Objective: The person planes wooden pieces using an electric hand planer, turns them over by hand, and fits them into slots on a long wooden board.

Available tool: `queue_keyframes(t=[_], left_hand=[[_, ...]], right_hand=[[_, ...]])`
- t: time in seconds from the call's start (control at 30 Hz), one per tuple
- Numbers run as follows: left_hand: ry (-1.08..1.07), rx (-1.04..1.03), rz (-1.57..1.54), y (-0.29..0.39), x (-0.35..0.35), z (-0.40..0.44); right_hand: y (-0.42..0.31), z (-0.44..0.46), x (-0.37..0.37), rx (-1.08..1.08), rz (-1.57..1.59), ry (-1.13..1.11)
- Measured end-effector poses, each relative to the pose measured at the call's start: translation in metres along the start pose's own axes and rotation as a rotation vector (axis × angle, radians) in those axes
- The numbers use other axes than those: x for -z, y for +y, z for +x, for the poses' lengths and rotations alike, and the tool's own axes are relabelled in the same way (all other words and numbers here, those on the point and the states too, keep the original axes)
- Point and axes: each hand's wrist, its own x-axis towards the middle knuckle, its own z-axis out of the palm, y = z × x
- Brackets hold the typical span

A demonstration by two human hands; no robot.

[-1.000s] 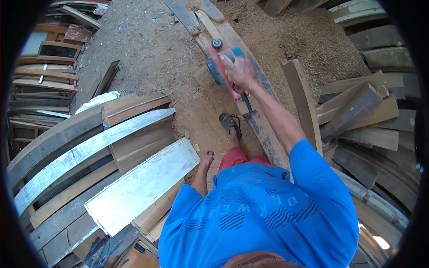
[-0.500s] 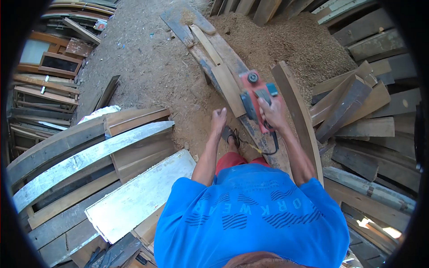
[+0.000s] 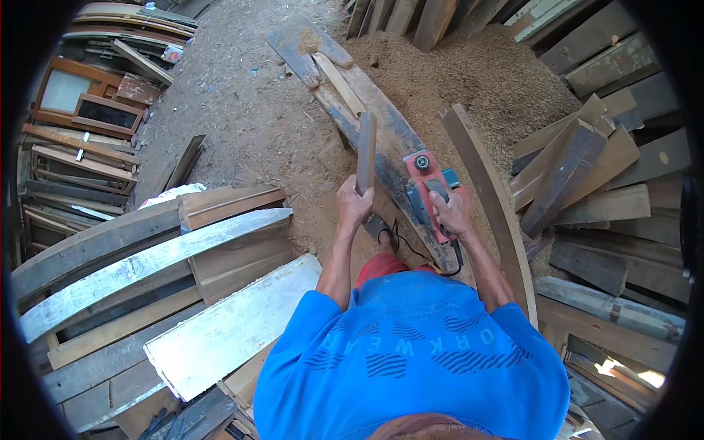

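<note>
My left hand [image 3: 355, 199] grips the near end of a short wooden board [image 3: 367, 150], raised off the bench and turned on its edge. In my right hand [image 3: 452, 213] is the handle of a red electric planer [image 3: 423, 165], which rests on the long worn bench plank [image 3: 389, 132]. Its dark cord [image 3: 458, 257] trails back toward my body. Farther up the bench lies a narrow strip of pale wood [image 3: 338, 83]. The planer's underside is hidden.
A long curved timber [image 3: 488, 191] stands right of the bench. Wood shavings [image 3: 469, 73] are heaped behind it. Stacked boards [image 3: 587, 161] fill the right side. On the left are a white panel [image 3: 231, 323], more planks [image 3: 125, 301] and wooden frames [image 3: 88, 103].
The board that lay on the bench is now lifted and turned on edge in my left hand. The planer has shifted slightly nearer to me, still in my right hand.
</note>
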Motion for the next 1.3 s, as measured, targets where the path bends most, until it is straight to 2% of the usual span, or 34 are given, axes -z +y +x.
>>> queue_keyframes(t=[0.1, 0.2, 0.3, 0.4, 0.5, 0.6, 0.7, 0.77, 0.87, 0.97, 1.0, 1.1, 1.2, 1.23, 1.3], left_hand=[[0.121, -0.129, 0.058, -0.004, 0.021, -0.014], [0.095, -0.169, -0.036, -0.018, 0.038, -0.019], [-0.170, 0.049, -0.833, -0.014, 0.055, -0.024], [-0.396, 0.090, -1.152, -0.001, 0.069, -0.026], [-0.454, 0.103, -1.249, 0.023, 0.073, -0.035], [-0.346, 0.226, -1.277, 0.034, 0.061, -0.057], [-0.588, 0.095, -1.497, 0.053, 0.050, -0.080], [-0.553, 0.129, -1.546, 0.065, 0.037, -0.099], [-0.573, 0.112, -1.565, 0.084, 0.025, -0.139], [-0.685, 0.121, -1.564, 0.098, 0.020, -0.157], [-0.729, 0.147, -1.567, 0.101, 0.017, -0.165], [-0.913, 0.184, -1.506, 0.112, 0.006, -0.178], [-1.084, 0.297, -1.347, 0.110, -0.023, -0.182], [-1.072, 0.355, -1.238, 0.114, -0.035, -0.185], [-1.058, 0.464, -1.006, 0.119, -0.056, -0.198]], right_hand=[[0.001, 0.005, -0.009, -0.022, -0.002, -0.023], [0.000, 0.003, -0.008, -0.068, -0.007, -0.008], [0.009, 0.002, -0.008, -0.094, -0.019, 0.006], [-0.001, 0.000, -0.010, -0.089, -0.013, 0.016], [0.002, 0.003, -0.010, -0.059, -0.033, 0.024], [0.022, 0.009, -0.008, -0.025, -0.074, 0.024], [0.012, 0.001, -0.008, -0.020, -0.123, 0.039], [0.027, 0.011, -0.010, -0.008, -0.185, 0.059], [0.016, -0.014, -0.008, 0.159, -0.368, 0.200], [-0.013, -0.064, 0.022, 0.389, -0.480, 0.285], [-0.021, -0.076, 0.035, 0.336, -0.376, 0.174], [-0.026, -0.115, 0.061, 0.211, 0.253, -0.179], [-0.041, -0.168, 0.059, 0.334, 0.541, -0.147], [-0.042, -0.183, 0.062, 0.384, 0.624, -0.146], [-0.034, -0.204, 0.052, 0.392, 0.711, 0.066]])
